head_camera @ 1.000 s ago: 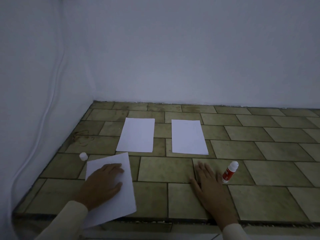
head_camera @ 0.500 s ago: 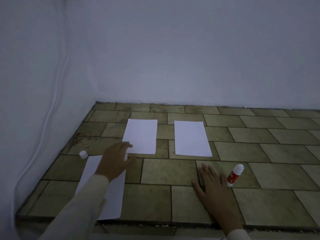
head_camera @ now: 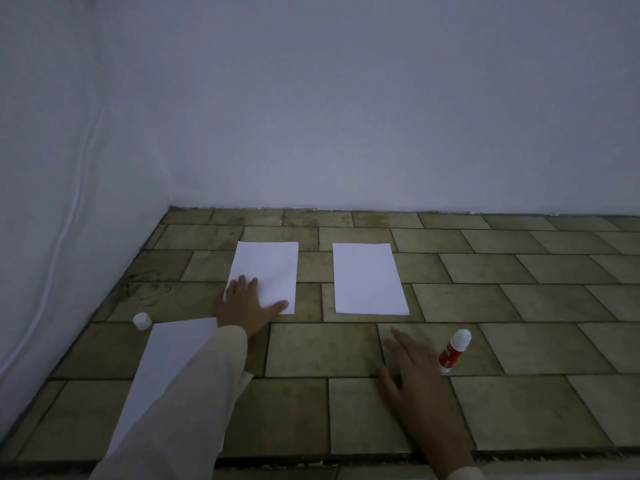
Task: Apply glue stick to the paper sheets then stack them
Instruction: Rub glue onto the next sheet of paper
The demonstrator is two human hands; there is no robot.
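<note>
Three white paper sheets lie on a tiled surface. My left hand [head_camera: 244,306] rests flat, fingers spread, on the near left corner of the far left sheet [head_camera: 268,271]. A second sheet [head_camera: 367,278] lies to its right, untouched. The near sheet [head_camera: 162,372] lies at the front left, partly hidden under my left sleeve. My right hand [head_camera: 419,379] lies flat and open on the tiles. Just right of it stands a red and white glue stick [head_camera: 453,349], uncapped and apart from my fingers. Its white cap [head_camera: 142,321] sits by the near sheet's far left corner.
White walls close the surface at the back and left, with a white cable [head_camera: 74,216] running down the left wall. The surface's front edge [head_camera: 311,460] runs along the bottom. Bare tiles [head_camera: 554,306] stretch to the right.
My left hand left the near sheet and reached forward onto the far left sheet's near corner. The near sheet now lies straighter. My right hand stayed flat beside the glue stick.
</note>
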